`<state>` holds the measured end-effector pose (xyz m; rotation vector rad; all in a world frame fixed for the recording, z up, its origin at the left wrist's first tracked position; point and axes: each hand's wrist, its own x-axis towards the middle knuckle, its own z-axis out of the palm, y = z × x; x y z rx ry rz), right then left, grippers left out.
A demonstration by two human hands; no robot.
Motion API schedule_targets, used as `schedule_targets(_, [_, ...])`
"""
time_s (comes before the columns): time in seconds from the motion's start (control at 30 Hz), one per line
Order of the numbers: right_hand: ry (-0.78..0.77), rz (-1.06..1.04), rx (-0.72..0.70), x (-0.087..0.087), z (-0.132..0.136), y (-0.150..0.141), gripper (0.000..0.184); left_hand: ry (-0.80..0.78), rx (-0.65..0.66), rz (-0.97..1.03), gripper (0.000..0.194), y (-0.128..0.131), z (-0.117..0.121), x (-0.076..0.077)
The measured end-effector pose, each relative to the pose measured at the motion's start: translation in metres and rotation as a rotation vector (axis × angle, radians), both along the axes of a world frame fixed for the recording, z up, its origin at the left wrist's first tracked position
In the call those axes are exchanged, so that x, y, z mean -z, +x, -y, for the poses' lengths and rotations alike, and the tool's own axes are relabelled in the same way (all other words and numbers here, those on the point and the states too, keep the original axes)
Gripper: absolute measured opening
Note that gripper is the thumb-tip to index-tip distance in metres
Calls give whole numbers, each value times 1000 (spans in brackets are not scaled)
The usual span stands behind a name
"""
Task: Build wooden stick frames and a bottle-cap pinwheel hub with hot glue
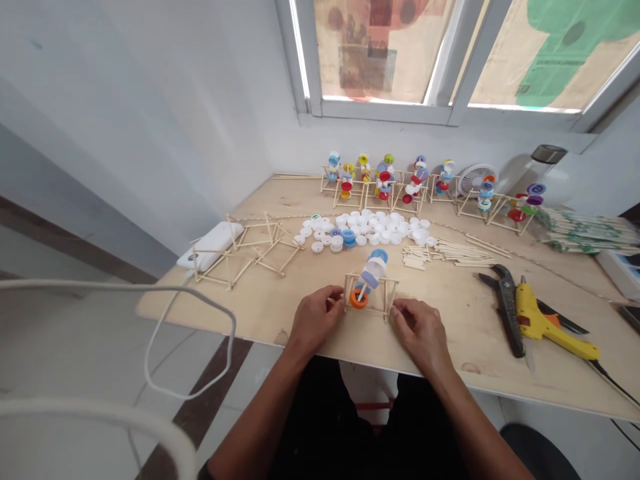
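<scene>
In front of me on the table stands a small frame of wooden sticks point(387, 293). It carries a bottle-cap wheel point(371, 279) of blue, white, lilac and orange caps, set on a slanting stick. My left hand point(316, 319), fingers curled and closed, is at the left end of the frame. At the frame's right end my right hand point(420, 330) is closed too, thumb and fingertips against the sticks. Both hands rest low on the tabletop, with the frame between them. The contact at the fingertips is partly hidden.
Behind lie white bottle caps point(380, 227) and loose sticks point(457, 252). Bare stick frames point(250, 250) and a white power bank point(215, 243) are left. Cutting pliers point(507, 310) and a yellow glue gun point(543, 317) lie right. Several finished cap wheels point(384, 177) line the wall.
</scene>
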<state>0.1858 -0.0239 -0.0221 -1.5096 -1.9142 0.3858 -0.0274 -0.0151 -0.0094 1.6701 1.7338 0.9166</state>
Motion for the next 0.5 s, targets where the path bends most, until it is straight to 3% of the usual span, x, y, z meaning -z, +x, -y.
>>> schedule_targets(0.5, [15,34,-16,4,-1,-2,18,-18,30,-49,21,5,-1,-3])
